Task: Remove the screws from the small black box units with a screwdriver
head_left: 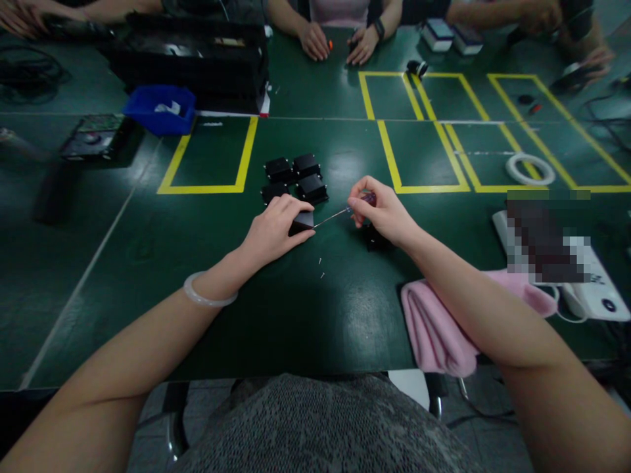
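Observation:
My left hand (276, 230) grips a small black box (303, 222) on the green table, thumb and fingers on either side of it. In my right hand (377, 209) is a screwdriver (335, 215), its handle between the fingers. The thin shaft points left, and its tip meets the right end of the box. Just beyond my left hand sit several similar black boxes (311, 187) with small screws at their edges. Another dark box (377, 238) lies partly hidden under my right hand. Two tiny screws (321, 269) rest on the table nearer to me.
A pink cloth (438, 328) lies under my right forearm, beside a white power strip (599, 282). Farther off are a white ring of tape (530, 169), a blue bin (160, 108) and a large black case (192, 66). Yellow tape outlines (428, 189) mark the table. Co-workers' hands (315, 41) are across it.

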A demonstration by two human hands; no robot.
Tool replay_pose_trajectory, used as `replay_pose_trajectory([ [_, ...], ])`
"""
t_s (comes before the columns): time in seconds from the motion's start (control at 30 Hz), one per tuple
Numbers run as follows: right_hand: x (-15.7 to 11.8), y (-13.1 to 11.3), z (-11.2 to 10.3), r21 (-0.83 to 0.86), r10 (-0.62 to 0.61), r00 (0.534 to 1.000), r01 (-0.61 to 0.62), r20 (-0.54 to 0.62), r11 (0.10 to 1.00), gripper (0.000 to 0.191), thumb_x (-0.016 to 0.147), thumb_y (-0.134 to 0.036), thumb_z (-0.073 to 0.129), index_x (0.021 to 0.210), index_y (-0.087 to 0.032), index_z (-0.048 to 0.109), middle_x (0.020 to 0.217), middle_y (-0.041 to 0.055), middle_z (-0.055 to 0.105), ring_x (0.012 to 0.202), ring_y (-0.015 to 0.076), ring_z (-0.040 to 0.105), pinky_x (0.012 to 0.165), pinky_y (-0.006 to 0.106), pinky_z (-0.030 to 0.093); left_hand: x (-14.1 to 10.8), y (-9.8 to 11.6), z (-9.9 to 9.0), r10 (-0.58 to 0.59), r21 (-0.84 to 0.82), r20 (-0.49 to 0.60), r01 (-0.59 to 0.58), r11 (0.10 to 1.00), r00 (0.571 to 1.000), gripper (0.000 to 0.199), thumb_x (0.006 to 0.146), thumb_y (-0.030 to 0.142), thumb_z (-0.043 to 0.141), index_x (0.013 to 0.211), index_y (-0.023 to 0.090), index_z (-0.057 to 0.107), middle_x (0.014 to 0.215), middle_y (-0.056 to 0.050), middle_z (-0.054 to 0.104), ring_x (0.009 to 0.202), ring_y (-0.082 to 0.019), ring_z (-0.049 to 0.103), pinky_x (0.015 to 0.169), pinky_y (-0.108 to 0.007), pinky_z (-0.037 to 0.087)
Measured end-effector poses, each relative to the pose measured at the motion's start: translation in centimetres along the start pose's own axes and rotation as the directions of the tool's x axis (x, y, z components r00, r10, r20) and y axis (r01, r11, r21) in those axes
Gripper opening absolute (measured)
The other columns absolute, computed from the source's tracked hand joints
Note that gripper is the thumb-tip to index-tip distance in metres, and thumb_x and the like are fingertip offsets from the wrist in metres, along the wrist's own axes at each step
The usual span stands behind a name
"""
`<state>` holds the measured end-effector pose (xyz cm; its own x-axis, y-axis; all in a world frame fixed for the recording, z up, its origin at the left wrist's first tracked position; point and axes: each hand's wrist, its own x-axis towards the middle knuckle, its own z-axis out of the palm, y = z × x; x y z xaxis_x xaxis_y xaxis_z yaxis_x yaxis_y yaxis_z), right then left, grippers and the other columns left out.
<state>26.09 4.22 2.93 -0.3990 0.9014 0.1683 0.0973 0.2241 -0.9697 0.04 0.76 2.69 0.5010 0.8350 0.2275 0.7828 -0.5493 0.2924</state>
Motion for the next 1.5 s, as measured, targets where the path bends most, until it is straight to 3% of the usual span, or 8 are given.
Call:
replay_pose_trajectory([
  [0.13, -0.08, -0.18, 0.11, 0.009, 0.002, 1.0, -0.002, -0.005, 1.0, 0.024, 0.097, -0.038, 0.068, 0.088, -0.021, 0.053, 0.055, -0.0079, 0.055, 0.05, 0.0096, 0.055, 0.056, 0.026, 0.045, 0.03, 0.0, 0.03, -0.003, 0.001, 0.002, 0.003, 1.0, 1.0, 0.039, 0.094, 0.036, 0.066, 0.128, 0.021, 0.056, 0.125, -0.011, 0.063, 0.117, -0.031, 0.059, 0.096, -0.049, 0.054],
  [0.3, -0.08, -0.12, 0.22, 0.055, 0.002, 1.0, -0.003, 0.012, 0.998, 0.035, 0.099, -0.052, 0.062, 0.084, -0.021, 0.056, 0.047, -0.0105, 0.044, 0.044, 0.0089, 0.05, 0.051, 0.026, 0.043, 0.05, 0.13, 0.01, -0.008, 0.005, 0.003, 0.008, 1.0, 1.0, 0.039, 0.095, 0.036, 0.066, 0.129, 0.021, 0.056, 0.125, -0.012, 0.063, 0.117, -0.032, 0.06, 0.094, -0.048, 0.055],
  [0.63, -0.21, -0.61, 0.03, 0.007, 0.042, 0.999, -0.042, -0.019, 0.999, 0.017, 0.096, -0.032, 0.066, 0.091, -0.021, 0.054, 0.06, -0.0077, 0.057, 0.051, 0.0091, 0.058, 0.057, 0.027, 0.046, -0.04, 0.2, 0.03, -0.017, 0.003, -0.007, 0.017, 1.0, 1.0, 0.038, 0.095, 0.035, 0.067, 0.128, 0.021, 0.056, 0.123, -0.012, 0.064, 0.114, -0.031, 0.06, 0.089, -0.045, 0.056],
  [0.87, -0.22, -0.55, 0.17, 0.043, 0.064, 0.998, -0.063, -0.013, 0.997, 0.03, 0.097, -0.047, 0.066, 0.088, -0.021, 0.055, 0.054, -0.008, 0.055, 0.05, 0.0092, 0.055, 0.056, 0.026, 0.045, -0.1, 0.06, 0.22, -0.001, 0.004, -0.018, 0.001, 1.0, 1.0, 0.036, 0.096, 0.036, 0.066, 0.128, 0.021, 0.056, 0.122, -0.011, 0.064, 0.114, -0.03, 0.06, 0.093, -0.046, 0.055],
  [1.0, -0.24, -0.53, 0.28, 0.071, 0.065, 0.998, -0.065, -0.002, 0.995, 0.036, 0.096, -0.054, 0.066, 0.085, -0.022, 0.055, 0.047, -0.0108, 0.045, 0.044, 0.0083, 0.048, 0.053, 0.027, 0.046, -0.12, 0.04, 0.26, -0.004, 0.004, -0.019, 0.004, 1.0, 1.0, 0.037, 0.096, 0.035, 0.066, 0.129, 0.022, 0.056, 0.122, -0.011, 0.064, 0.115, -0.03, 0.06, 0.093, -0.045, 0.056],
  [1.07, -0.25, -0.55, 0.28, 0.062, 0.073, 0.997, -0.073, 0.005, 0.995, 0.034, 0.097, -0.052, 0.065, 0.085, -0.022, 0.054, 0.046, -0.0117, 0.042, 0.043, 0.0083, 0.046, 0.053, 0.027, 0.047, -0.12, 0.06, 0.25, -0.005, 0.005, -0.022, 0.005, 1.0, 1.0, 0.037, 0.096, 0.035, 0.066, 0.129, 0.022, 0.056, 0.122, -0.011, 0.064, 0.115, -0.03, 0.06, 0.092, -0.045, 0.056],
  [1.3, -0.21, -0.48, 0.09, 0.031, 0.056, 0.998, -0.056, -0.012, 0.998, 0.019, 0.095, -0.035, 0.068, 0.092, -0.021, 0.055, 0.055, -0.0089, 0.055, 0.049, 0.0096, 0.056, 0.056, 0.028, 0.046, -0.06, 0.24, 0.08, -0.006, 0.009, -0.014, 0.007, 1.0, 1.0, 0.037, 0.095, 0.034, 0.066, 0.128, 0.019, 0.057, 0.123, -0.013, 0.064, 0.115, -0.031, 0.06, 0.091, -0.046, 0.056],
  [1.5, -0.23, -0.71, 0.3, 0.048, 0.059, 0.998, -0.058, -0.015, 0.997, 0.029, 0.096, -0.045, 0.067, 0.085, -0.021, 0.055, 0.048, -0.01, 0.048, 0.044, 0.0088, 0.05, 0.053, 0.027, 0.045, -0.05, 0.27, 0.05, -0.022, 0.006, -0.005, 0.022, 1.0, 1.0, 0.038, 0.095, 0.035, 0.066, 0.128, 0.021, 0.055, 0.124, -0.012, 0.063, 0.115, -0.031, 0.06, 0.089, -0.045, 0.057],
])
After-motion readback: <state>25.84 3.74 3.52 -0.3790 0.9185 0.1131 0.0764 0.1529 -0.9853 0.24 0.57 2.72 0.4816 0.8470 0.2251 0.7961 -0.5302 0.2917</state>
